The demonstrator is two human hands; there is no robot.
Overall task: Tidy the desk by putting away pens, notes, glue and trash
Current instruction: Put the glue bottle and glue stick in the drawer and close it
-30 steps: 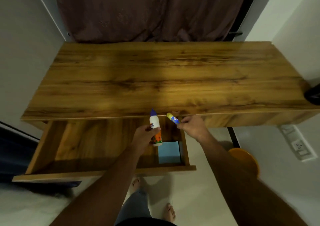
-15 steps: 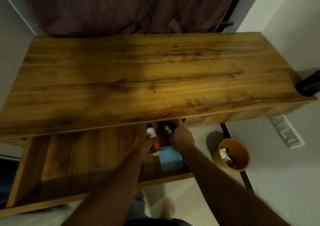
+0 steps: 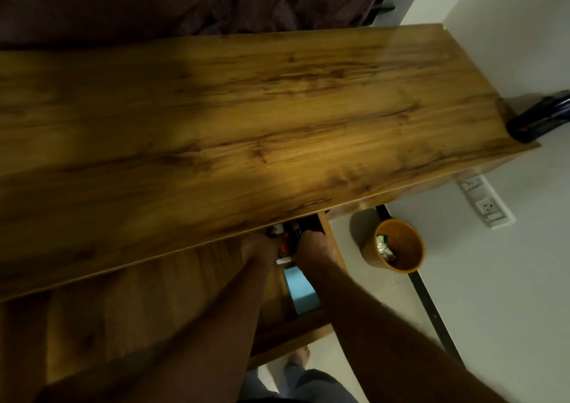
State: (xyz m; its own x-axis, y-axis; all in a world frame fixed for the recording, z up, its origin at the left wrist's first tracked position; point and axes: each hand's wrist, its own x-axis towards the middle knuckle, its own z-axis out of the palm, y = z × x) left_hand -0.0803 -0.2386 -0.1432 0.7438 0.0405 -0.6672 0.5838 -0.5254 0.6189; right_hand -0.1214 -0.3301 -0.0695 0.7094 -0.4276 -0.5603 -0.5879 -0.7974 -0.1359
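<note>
Presently, item one: wooden counter (image 3: 246, 119), its top bare, its near edge running diagonally across the view and overhanging the back of the open drawer (image 3: 148, 304). Both hands reach under that edge into the drawer's right rear corner, where room is tight against the drawer's right wall. Left hand (image 3: 260, 247) is wrapped around the glue bottle (image 3: 282, 247), white with an orange label, its top hidden beneath the counter edge. Right hand (image 3: 313, 245) is closed on the glue stick (image 3: 296, 230), which shows only as a dark sliver. Blue sticky-note pad (image 3: 303, 290) lies flat on the drawer floor just in front of the hands. Orange bin (image 3: 398, 247) stands on the pale floor to the right, trash inside, well apart from the drawer. Dark curtain (image 3: 185, 1) hangs behind the counter. Since half a second ago both hands have gone deeper under the edge.
</note>
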